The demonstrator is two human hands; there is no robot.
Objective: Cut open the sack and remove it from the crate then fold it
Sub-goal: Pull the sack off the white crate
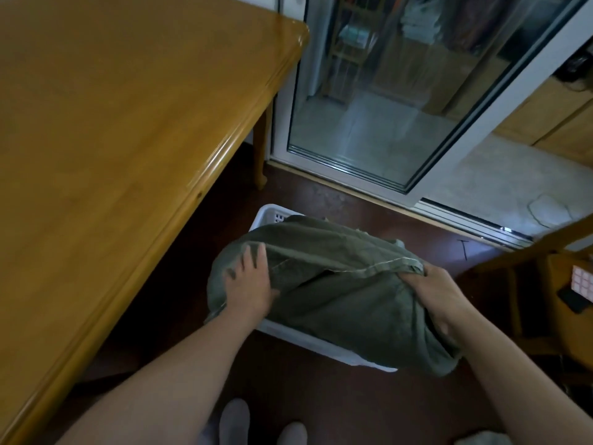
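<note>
The wooden table (112,139) occupies the left half of the view, its rounded edge running diagonally from upper right to lower left. Behind it stands a sliding glass door (369,107) in a white frame, set on a track at floor level. On the dark floor between table and door track sits the white crate (272,216), of which only the perforated far-left corner and a strip of the near rim are exposed. The olive-green sack (337,300) lies in and over the crate, covers nearly all of its opening, and overhangs the near rim at the right end. A pale stitched seam runs along the upper fold of the sack. The interior of the crate and any contents of the sack are hidden by the cloth. The left hand (253,284) rests palm down on the left end of the sack, fingers straight and slightly spread. The right hand (439,287) grips the bunched right end of the seam, fingers curled into the fabric. At the right edge, a wooden chair (529,252) carries a small pink gridded object (582,281) and a dark flat object (574,300) just beside it. Two feet in grey socks (234,419) stand at the bottom edge.
</note>
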